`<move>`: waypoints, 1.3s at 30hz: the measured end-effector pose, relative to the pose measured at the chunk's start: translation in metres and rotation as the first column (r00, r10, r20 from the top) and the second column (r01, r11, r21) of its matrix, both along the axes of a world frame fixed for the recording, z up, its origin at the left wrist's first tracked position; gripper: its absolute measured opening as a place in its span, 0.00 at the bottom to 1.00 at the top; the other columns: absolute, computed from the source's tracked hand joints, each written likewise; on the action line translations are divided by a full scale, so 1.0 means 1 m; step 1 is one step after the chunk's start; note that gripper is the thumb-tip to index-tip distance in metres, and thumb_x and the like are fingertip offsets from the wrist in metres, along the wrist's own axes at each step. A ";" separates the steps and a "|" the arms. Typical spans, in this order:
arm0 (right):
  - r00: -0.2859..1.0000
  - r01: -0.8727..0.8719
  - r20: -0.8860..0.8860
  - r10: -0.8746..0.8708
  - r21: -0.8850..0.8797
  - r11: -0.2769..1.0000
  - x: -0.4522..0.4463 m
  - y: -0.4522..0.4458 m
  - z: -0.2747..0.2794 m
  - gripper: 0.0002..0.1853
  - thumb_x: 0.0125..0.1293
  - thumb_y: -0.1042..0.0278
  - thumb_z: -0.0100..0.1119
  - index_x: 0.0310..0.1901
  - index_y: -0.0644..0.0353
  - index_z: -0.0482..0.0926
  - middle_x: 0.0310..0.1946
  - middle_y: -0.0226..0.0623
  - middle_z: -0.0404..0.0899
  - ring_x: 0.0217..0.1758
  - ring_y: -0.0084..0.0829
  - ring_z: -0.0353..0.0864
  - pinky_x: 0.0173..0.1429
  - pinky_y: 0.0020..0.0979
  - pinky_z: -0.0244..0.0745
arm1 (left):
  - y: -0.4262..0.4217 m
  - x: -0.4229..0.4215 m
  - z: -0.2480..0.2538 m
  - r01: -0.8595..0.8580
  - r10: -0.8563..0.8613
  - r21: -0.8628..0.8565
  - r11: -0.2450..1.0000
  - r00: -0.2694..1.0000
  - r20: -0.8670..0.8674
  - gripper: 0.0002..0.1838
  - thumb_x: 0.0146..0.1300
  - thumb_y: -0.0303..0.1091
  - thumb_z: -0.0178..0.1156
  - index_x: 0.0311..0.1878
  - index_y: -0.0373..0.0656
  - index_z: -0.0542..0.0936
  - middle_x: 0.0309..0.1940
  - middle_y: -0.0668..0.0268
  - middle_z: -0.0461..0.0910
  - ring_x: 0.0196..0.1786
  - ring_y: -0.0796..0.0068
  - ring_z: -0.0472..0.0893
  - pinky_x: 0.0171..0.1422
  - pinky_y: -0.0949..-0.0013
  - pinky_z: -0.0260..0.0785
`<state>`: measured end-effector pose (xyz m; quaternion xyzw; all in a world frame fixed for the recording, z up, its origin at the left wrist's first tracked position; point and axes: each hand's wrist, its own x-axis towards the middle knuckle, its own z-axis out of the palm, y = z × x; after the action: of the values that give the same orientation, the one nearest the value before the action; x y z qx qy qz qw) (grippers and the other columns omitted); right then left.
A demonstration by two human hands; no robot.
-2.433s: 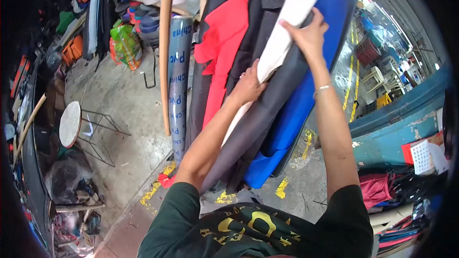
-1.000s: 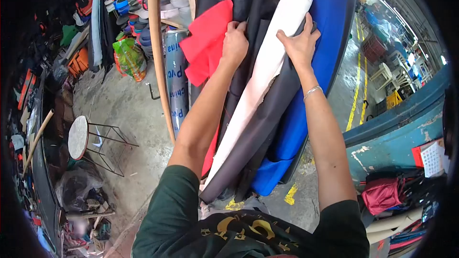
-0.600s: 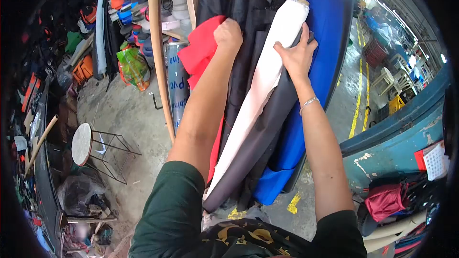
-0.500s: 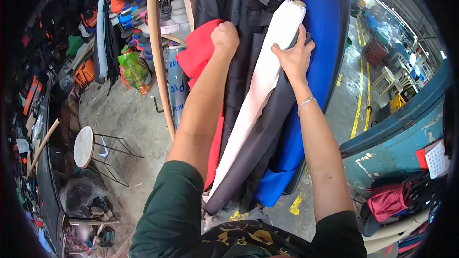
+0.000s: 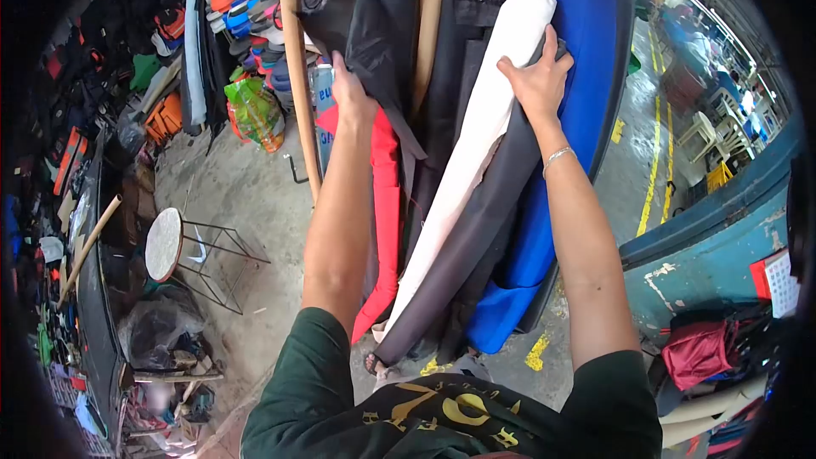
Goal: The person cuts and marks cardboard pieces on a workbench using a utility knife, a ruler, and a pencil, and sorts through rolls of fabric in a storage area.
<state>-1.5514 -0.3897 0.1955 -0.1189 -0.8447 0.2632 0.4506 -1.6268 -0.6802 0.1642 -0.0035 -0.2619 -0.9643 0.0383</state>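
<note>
My left hand (image 5: 354,104) is closed on the edge of a loose black fabric (image 5: 371,44), its fingers partly hidden. Red fabric (image 5: 386,195) hangs just below and beside this hand. My right hand (image 5: 537,87) grips the upper part of a white fabric roll (image 5: 480,102), thumb on the front and fingers over its right side. The white roll leans at a slant, its top end tilted to the right. Alongside it runs a dark grey roll (image 5: 476,221). A blue fabric roll (image 5: 582,59) stands to the right of my right hand.
A wooden pole (image 5: 293,68) rises left of the rolls. On the floor at left are a round stool (image 5: 164,244) and a green bag (image 5: 253,113). Shelves of coloured rolls (image 5: 242,21) stand behind. A teal wall (image 5: 705,276) is at the right.
My left hand has gone from the red fabric to the black fabric, moving left and down. Cardboard tubes now show behind the black fabric. My right hand stays on the white roll.
</note>
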 end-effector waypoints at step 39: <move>0.988 -0.152 -0.041 0.147 -0.131 0.980 0.014 0.009 0.002 0.65 0.46 0.54 0.83 0.83 0.51 0.50 0.68 0.66 0.65 0.69 0.64 0.70 0.72 0.50 0.73 | 0.166 -0.018 0.014 -0.568 -0.102 -0.811 -0.141 0.823 -0.558 0.39 0.59 0.45 0.73 0.64 0.29 0.67 0.36 0.36 0.85 0.42 0.34 0.87 0.49 0.42 0.81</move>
<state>-1.5374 -0.3803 0.1976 -0.0809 -0.8245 0.3541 0.4339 -1.6448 -0.5138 0.1784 -0.2015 -0.8578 -0.3926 0.2635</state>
